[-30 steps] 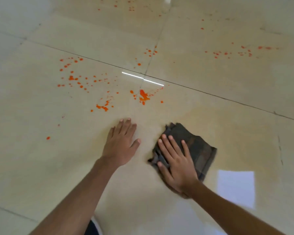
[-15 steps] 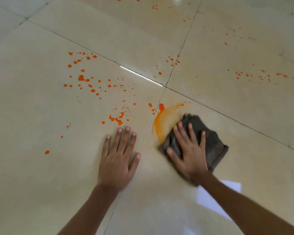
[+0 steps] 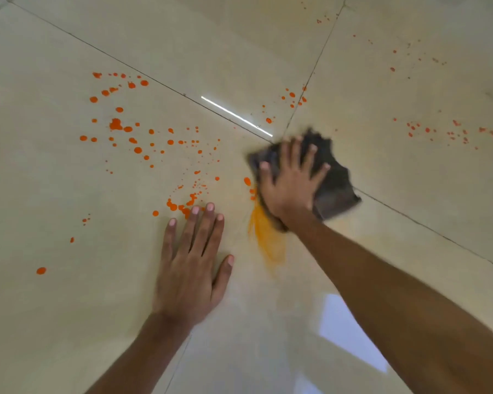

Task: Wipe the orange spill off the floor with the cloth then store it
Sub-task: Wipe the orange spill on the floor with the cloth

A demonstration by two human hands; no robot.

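Far left of the floor (image 3: 54, 322), you have a broad scatter of orange droplets (image 3: 131, 132) not yet touched, with one stray drop (image 3: 41, 270) lying nearer and well apart from the rest. Your left hand (image 3: 191, 268) lies flat and released on the tile, fingers spread, grasping nothing; its fingertips (image 3: 210, 207) sit just beside a small cluster of drops (image 3: 180, 206), so mind you do not smear them. Right of that hand runs a wet orange streak (image 3: 264, 237), smeared rather than lifted. Your right hand (image 3: 291, 191) is pressed palm-down with fingers splayed on the dark cloth (image 3: 336, 186), pinning it to the floor at the point where the tile joints (image 3: 165, 83) meet; it presses rather than clenches. The cloth is blurred at its edges. Judged as found, the cloth is soft, light and limp, bunched under the palm, and will fold or slip on this glossy tile unless you keep flat pressure on its middle. For lifting, gather it from the free far-right corner (image 3: 353, 199) or pinch the bunched centre. Further right, fine specks (image 3: 444, 135) remain on the far tile, and a few more sit near the joint (image 3: 292, 98). Most of the spill looks outstanding; where the cloth is to be stored is not in view.
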